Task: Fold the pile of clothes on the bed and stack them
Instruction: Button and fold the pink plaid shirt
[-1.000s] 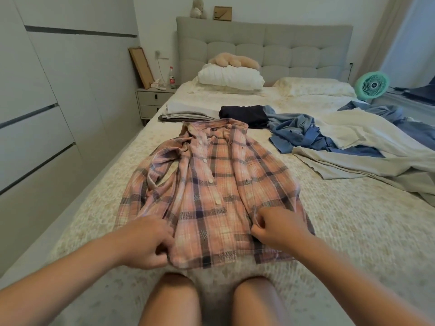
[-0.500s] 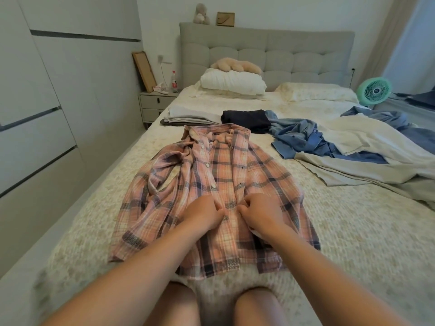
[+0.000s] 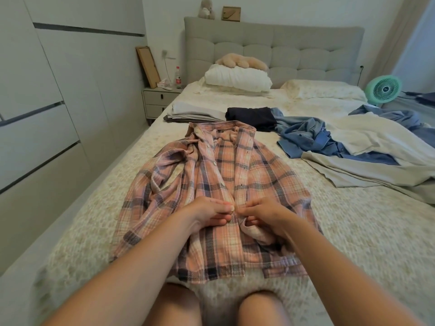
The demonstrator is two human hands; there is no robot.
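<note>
A pink plaid shirt (image 3: 259, 175) lies front up on the bed (image 3: 353, 231), collar toward the headboard. My left hand (image 3: 207, 214) pinches the left button edge at mid-front. My right hand (image 3: 263, 214) pinches the right button edge just beside it, with some cloth bunched under it. Behind the shirt sit a folded grey stack (image 3: 195, 112) and a folded dark garment (image 3: 253, 117). Unfolded blue clothes (image 3: 308, 140) and pale garments (image 3: 376, 156) lie in a heap to the right.
Pillows (image 3: 237, 78) and a plush toy (image 3: 242, 61) lie at the headboard. A nightstand (image 3: 160, 100) stands at the left, wardrobe doors (image 3: 47, 114) along the left wall, a green fan (image 3: 383, 89) at the right. My knees (image 3: 221, 307) are at the bed's near edge.
Both hands left the shirt's bottom hem, moved up to the middle of its front and came together at the button edges.
</note>
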